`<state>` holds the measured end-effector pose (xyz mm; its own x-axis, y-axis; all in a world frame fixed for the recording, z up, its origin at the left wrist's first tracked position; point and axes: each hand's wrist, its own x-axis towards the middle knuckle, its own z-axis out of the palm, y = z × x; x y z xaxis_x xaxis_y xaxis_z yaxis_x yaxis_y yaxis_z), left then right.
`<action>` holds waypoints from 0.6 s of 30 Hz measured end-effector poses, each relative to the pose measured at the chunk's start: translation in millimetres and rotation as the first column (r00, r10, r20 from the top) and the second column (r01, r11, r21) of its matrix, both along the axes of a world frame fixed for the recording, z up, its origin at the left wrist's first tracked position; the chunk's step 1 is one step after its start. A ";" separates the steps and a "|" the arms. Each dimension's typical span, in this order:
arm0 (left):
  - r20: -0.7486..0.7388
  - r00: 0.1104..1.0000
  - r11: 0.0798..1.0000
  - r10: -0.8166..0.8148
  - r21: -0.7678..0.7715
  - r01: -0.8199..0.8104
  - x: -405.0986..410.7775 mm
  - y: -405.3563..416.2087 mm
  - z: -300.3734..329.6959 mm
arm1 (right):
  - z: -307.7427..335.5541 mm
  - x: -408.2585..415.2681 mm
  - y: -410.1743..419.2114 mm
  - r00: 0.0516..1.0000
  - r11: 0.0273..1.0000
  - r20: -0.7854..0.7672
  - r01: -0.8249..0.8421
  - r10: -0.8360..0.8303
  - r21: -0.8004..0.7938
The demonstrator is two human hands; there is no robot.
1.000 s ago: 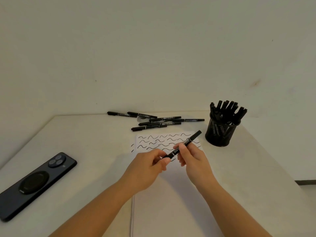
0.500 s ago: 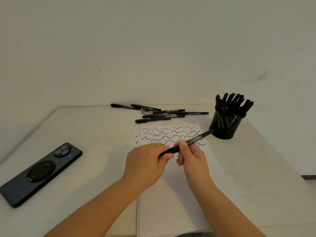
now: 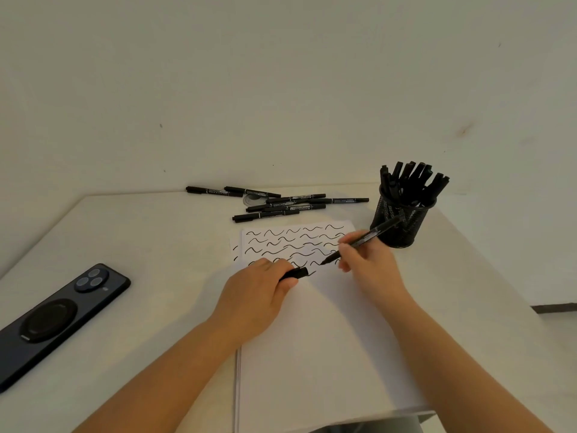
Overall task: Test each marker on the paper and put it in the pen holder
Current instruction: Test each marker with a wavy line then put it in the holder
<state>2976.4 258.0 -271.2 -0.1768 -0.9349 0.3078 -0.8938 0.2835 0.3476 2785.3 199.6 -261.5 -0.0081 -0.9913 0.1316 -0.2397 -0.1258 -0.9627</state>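
Plain desk (image 3: 156,232) against bare wall (image 3: 281,89), home or office

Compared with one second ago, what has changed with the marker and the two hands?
The cap has come off: the left hand now holds it apart, low over the paper. The right hand keeps the marker and has turned its bare tip down toward the wavy lines. The loose markers, pen holder and phone stayed where they were.

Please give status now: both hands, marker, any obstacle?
Left hand grips cap. Right hand holds uncapped marker, tip at paper. No obstacle.
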 end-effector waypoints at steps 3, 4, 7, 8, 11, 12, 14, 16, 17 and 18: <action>-0.057 0.998 1.000 -0.004 0.009 0.005 2.5 0.1 -5.0 | -11.7 -0.2 2.5 0.997 1.000 -0.081 0.001 -0.003 -0.022; -0.070 0.998 1.000 -0.004 0.012 0.005 3.8 0.2 -5.9 | -13.8 -2.3 2.0 0.997 1.000 -0.079 0.015 -0.017 -0.028; -0.094 0.995 1.000 -0.010 0.018 0.012 4.8 0.4 -7.3 | -16.9 -4.7 1.5 0.995 1.000 -0.103 0.006 -0.009 -0.031; -0.097 0.995 1.000 -0.014 0.018 0.016 4.3 0.9 -7.4 | -17.0 -3.8 2.1 0.995 1.000 -0.095 -0.012 0.010 -0.027; -0.107 0.994 1.000 -0.009 0.025 0.012 4.0 1.3 -7.5 | -17.2 -1.5 2.8 0.992 0.997 -0.103 -0.076 0.073 -0.027; -0.111 0.994 0.999 -0.001 0.034 0.005 3.9 1.5 -7.3 | -17.6 -1.5 2.5 0.990 0.996 -0.123 -0.077 0.073 -0.034; -0.112 0.994 0.999 0.015 0.048 -0.010 3.8 1.1 -7.0 | -18.4 -3.5 0.9 0.986 0.998 -0.164 -0.038 0.028 -0.057; -0.114 0.993 0.999 0.018 0.053 -0.012 3.3 0.8 -7.2 | -19.4 -7.6 -0.1 0.984 0.997 -0.177 0.016 -0.029 -0.075; -0.115 0.993 0.999 0.017 0.052 -0.011 3.4 0.9 -7.2 | -19.4 -9.9 -0.3 0.982 0.996 -0.179 0.041 -0.055 -0.080; -0.114 0.993 0.999 0.017 0.051 -0.011 3.3 0.8 -7.4 | -19.2 -12.2 -0.5 0.979 0.993 -0.187 0.070 -0.086 -0.090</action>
<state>2979.7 258.8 -278.6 -0.1298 -0.9517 0.2781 -0.8509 0.2509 0.4615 2773.1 199.1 -280.7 -0.0520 -0.9743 0.2192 -0.4293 -0.1764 -0.8858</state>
